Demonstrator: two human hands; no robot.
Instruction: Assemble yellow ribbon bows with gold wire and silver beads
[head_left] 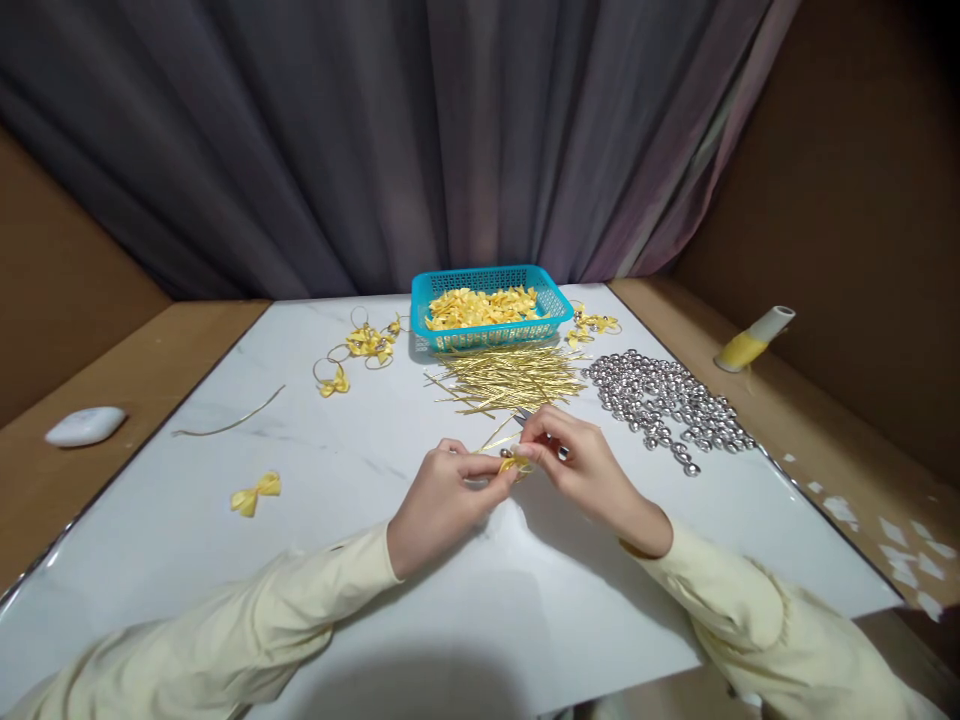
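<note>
My left hand pinches a yellow ribbon bow between thumb and fingertips, above the middle of the table. A small silver bell-like bead shows at the bow, and a gold tie sticks out by the fingers. My right hand is closed around what look like small scissors, their metal tips pointing away from me. Its thumb and forefinger also meet at the bow. The fingers hide most of the bow and the scissors' handles. Just beyond my hands lies a pile of gold ties.
A blue basket of yellow bows stands at the back. Silver beads spread to the right. Looped bows lie left of the basket, more right. A loose bow and bent tie lie left; a thread spool stands right.
</note>
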